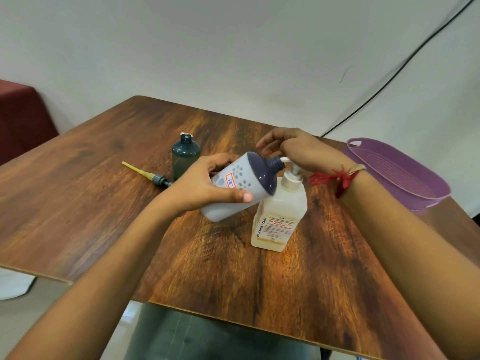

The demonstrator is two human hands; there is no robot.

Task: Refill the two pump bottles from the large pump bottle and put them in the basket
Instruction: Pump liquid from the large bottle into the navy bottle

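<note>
The pale patterned bottle (244, 178) is gripped round its body by the left hand (205, 183) and held tilted above the table (311, 268), its open neck set against the spout of the large pump bottle (279, 222); the right hand (296, 149) is held over the pump head, fingers loosely spread, contact beneath not discernible; the dark green bottle (185, 155) is stood uncapped behind; its pump (155, 176) is laid alongside, partly hidden; the purple basket (397, 172) is set at the right edge.

one large pump bottle (280, 211), one grey bottle (246, 175), one green bottle (185, 158), one loose pump (155, 177), one basket (400, 172)
</note>
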